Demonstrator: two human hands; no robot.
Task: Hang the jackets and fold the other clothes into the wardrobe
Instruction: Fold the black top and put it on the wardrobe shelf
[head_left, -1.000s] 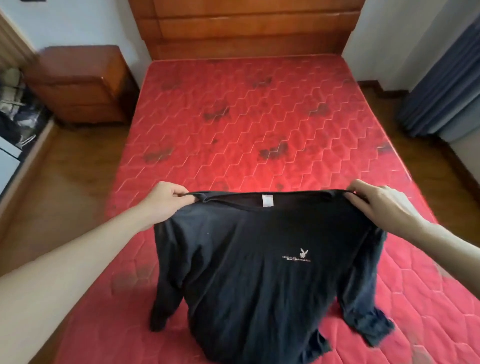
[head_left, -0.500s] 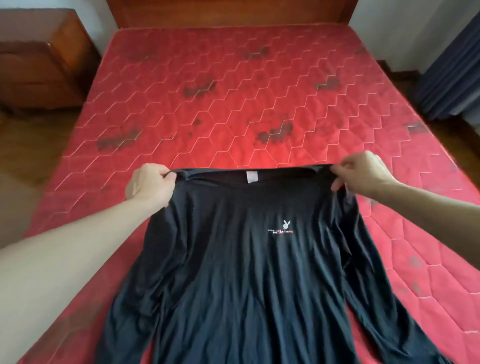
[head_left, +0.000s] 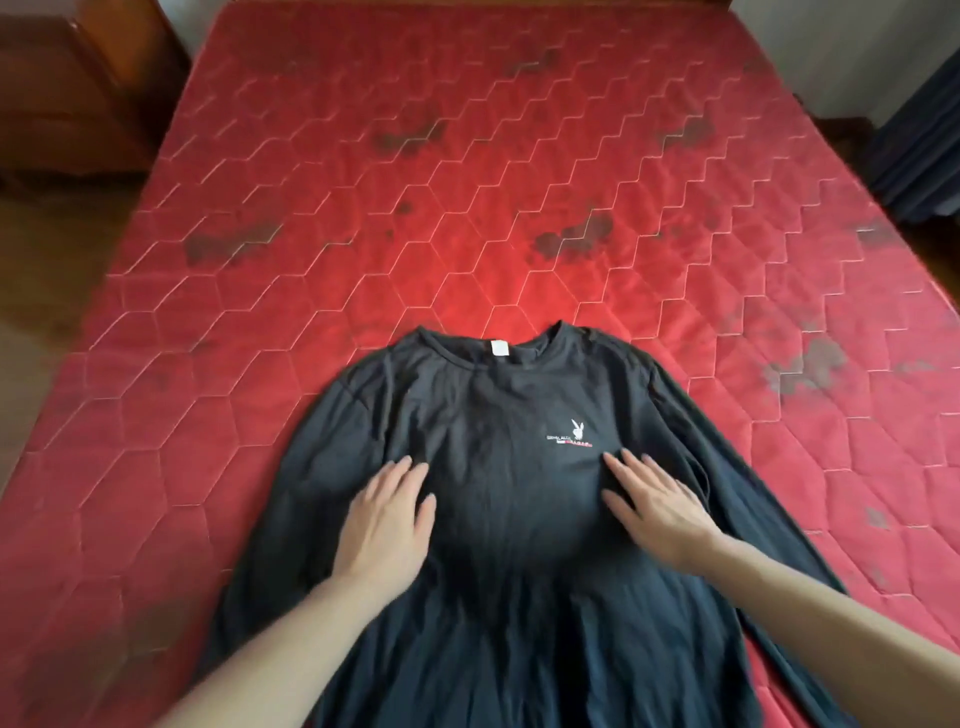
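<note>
A black long-sleeved shirt (head_left: 498, 395) with a small white rabbit logo lies spread flat, front up, on the red quilted mattress (head_left: 467, 208). Its collar points away from me and its sleeves run down along both sides. My left hand (head_left: 387, 514) presses flat on the shirt's chest at the left, fingers straight. On the right side, just below the logo, my right hand (head_left: 657, 506) lies flat on the fabric with spread fingers. The shirt's hem is out of view below.
A dark wooden nightstand (head_left: 67, 88) stands at the upper left beside the bed. Blue curtains (head_left: 919, 130) hang at the right edge. Wooden floor (head_left: 47, 291) shows to the left of the mattress.
Both hands let go of the shirt's shoulders and moved down onto its chest, now flat. The shirt went from held up to lying spread on the mattress.
</note>
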